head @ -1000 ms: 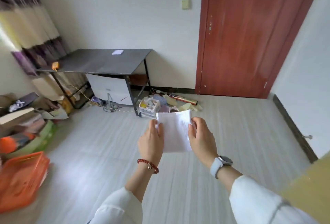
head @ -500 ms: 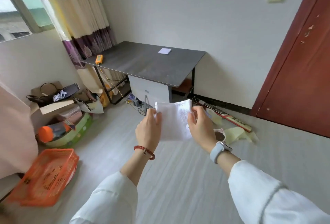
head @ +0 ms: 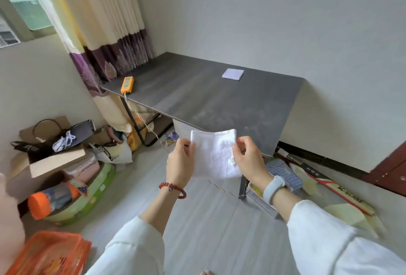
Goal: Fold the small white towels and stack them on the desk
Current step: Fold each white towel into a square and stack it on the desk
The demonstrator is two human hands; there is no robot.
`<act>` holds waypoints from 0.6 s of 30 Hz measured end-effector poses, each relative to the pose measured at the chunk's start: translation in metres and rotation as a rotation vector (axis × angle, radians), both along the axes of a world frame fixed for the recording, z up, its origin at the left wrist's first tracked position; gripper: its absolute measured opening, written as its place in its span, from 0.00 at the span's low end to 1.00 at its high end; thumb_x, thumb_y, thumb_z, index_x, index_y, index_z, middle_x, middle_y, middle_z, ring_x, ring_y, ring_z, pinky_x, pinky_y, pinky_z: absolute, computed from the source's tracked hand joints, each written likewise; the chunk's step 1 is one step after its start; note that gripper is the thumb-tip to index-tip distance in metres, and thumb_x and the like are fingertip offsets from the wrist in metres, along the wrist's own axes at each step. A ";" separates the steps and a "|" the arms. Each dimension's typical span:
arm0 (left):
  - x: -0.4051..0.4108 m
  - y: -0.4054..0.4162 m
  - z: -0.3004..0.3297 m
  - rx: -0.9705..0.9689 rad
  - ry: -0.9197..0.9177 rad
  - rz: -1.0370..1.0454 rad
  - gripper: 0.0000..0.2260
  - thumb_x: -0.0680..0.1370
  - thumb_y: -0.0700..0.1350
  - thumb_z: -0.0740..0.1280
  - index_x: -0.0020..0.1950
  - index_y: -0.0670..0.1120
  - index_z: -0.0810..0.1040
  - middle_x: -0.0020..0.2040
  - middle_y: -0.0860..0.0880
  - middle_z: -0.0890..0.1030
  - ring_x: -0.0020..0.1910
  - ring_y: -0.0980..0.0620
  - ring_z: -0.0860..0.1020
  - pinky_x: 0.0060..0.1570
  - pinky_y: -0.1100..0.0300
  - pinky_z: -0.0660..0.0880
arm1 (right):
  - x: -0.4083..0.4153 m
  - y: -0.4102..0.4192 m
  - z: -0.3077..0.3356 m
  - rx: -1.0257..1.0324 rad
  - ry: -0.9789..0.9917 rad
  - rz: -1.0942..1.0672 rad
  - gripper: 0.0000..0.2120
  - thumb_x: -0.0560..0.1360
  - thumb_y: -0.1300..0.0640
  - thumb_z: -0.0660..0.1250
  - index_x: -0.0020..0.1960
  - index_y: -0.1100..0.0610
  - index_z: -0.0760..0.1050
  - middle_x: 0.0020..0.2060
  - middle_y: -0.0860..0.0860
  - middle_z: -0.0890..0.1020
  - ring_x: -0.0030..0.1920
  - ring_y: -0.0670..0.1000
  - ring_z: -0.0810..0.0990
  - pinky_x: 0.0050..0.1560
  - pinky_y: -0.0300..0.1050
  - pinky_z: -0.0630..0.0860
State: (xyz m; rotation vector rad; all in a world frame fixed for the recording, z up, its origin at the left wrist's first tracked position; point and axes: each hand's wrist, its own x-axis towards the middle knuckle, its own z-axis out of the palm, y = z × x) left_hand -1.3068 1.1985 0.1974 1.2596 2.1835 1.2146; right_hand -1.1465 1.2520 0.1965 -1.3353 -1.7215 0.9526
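A small white towel (head: 214, 154), folded into a rectangle with a label at its right edge, hangs in the air in front of the dark grey desk (head: 208, 97). My left hand (head: 179, 165) pinches its left edge and my right hand (head: 249, 162) pinches its right edge. A folded white towel (head: 232, 74) lies flat near the back of the desk, close to the wall.
An orange device (head: 127, 85) with a cord lies on the desk's left end by the curtain (head: 98, 22). An orange basket (head: 47, 255) stands at the bottom left. Boxes, bags and a bottle (head: 52, 198) clutter the floor at left; a racket box (head: 329, 184) lies at right.
The view has swung left and come closer to the desk, which now fills the middle. Both hands still hold the folded towel between them.
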 end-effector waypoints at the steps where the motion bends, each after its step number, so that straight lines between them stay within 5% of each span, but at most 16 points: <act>1: -0.014 0.029 -0.001 -0.011 -0.001 -0.034 0.07 0.80 0.46 0.59 0.51 0.44 0.72 0.42 0.49 0.76 0.43 0.46 0.74 0.44 0.54 0.71 | -0.012 0.025 0.000 -0.014 0.001 -0.019 0.05 0.77 0.60 0.61 0.51 0.61 0.71 0.35 0.46 0.74 0.36 0.50 0.73 0.37 0.37 0.70; 5: -0.044 0.138 -0.012 -0.097 -0.015 -0.153 0.06 0.79 0.45 0.58 0.51 0.44 0.72 0.41 0.51 0.75 0.41 0.49 0.72 0.40 0.60 0.65 | -0.032 0.114 -0.006 -0.085 -0.006 -0.123 0.04 0.77 0.61 0.60 0.51 0.61 0.71 0.36 0.44 0.74 0.36 0.47 0.72 0.38 0.37 0.65; 10: -0.047 0.266 -0.042 -0.186 -0.047 -0.294 0.04 0.79 0.45 0.58 0.48 0.46 0.70 0.41 0.53 0.75 0.42 0.49 0.72 0.42 0.59 0.67 | -0.029 0.227 -0.034 -0.183 -0.050 -0.228 0.05 0.77 0.58 0.59 0.51 0.57 0.71 0.39 0.43 0.75 0.36 0.43 0.74 0.36 0.36 0.70; 15: -0.044 0.420 -0.068 -0.269 -0.046 -0.389 0.09 0.78 0.45 0.57 0.56 0.46 0.72 0.46 0.52 0.76 0.46 0.47 0.75 0.45 0.58 0.71 | -0.030 0.363 -0.069 -0.242 -0.039 -0.344 0.05 0.76 0.58 0.59 0.50 0.57 0.71 0.43 0.51 0.78 0.45 0.54 0.78 0.49 0.49 0.74; 18: -0.039 0.525 -0.081 -0.312 -0.030 -0.446 0.09 0.79 0.45 0.57 0.57 0.45 0.71 0.46 0.52 0.75 0.45 0.48 0.74 0.44 0.58 0.71 | -0.028 0.455 -0.086 -0.279 -0.037 -0.417 0.06 0.76 0.59 0.58 0.51 0.58 0.71 0.43 0.50 0.77 0.46 0.54 0.76 0.48 0.47 0.72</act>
